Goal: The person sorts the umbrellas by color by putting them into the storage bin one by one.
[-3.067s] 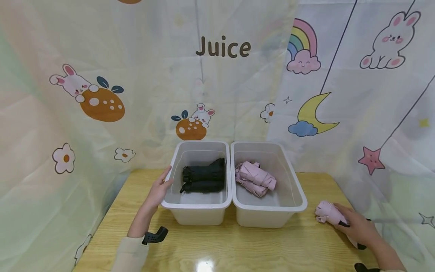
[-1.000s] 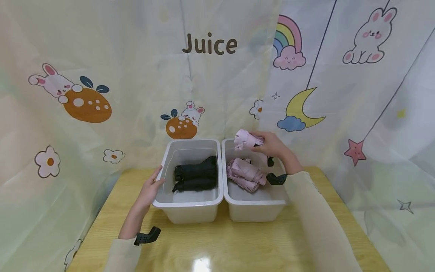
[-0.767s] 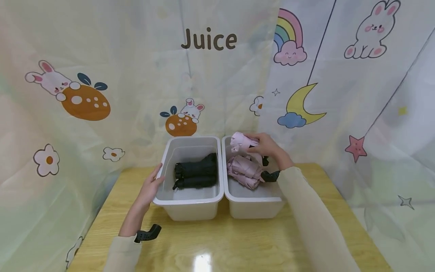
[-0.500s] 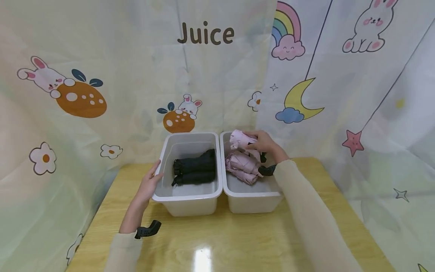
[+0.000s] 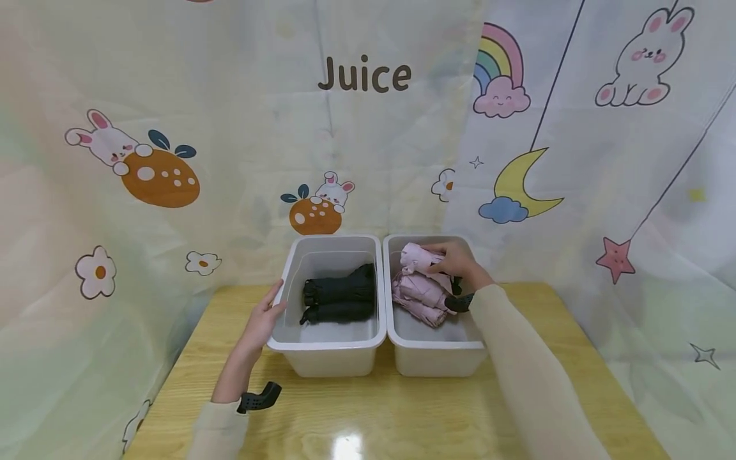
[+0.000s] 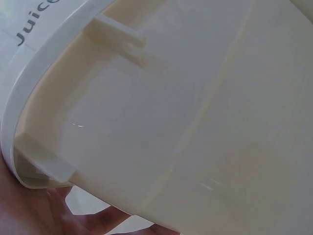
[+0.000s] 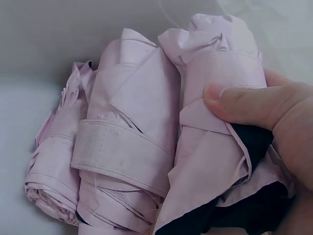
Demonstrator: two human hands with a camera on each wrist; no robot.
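My right hand (image 5: 457,260) grips a folded pink umbrella (image 5: 418,258) inside the right white bin (image 5: 439,345), near its back wall. Its thumb lies across the umbrella in the right wrist view, while the other fingers are mostly hidden behind it. Next to it lie two more folded pink umbrellas, the nearer one (image 7: 129,117) close beside the held one and the other (image 7: 54,181) farther left. My left hand (image 5: 261,324) holds the left rim of the left white bin (image 5: 328,347); some fingers show below the rim in the left wrist view. Black folded umbrellas (image 5: 340,291) lie in that bin.
Both bins stand side by side on a wooden table (image 5: 368,415), close to a printed cloth backdrop (image 5: 247,147) that rises behind and at both sides. A dark wrist device (image 5: 260,397) sits on the left wrist.
My right hand has brought the pink umbrella from the table's right side over the right bin and lowered it inside. The left hand stays at the left bin's rim.
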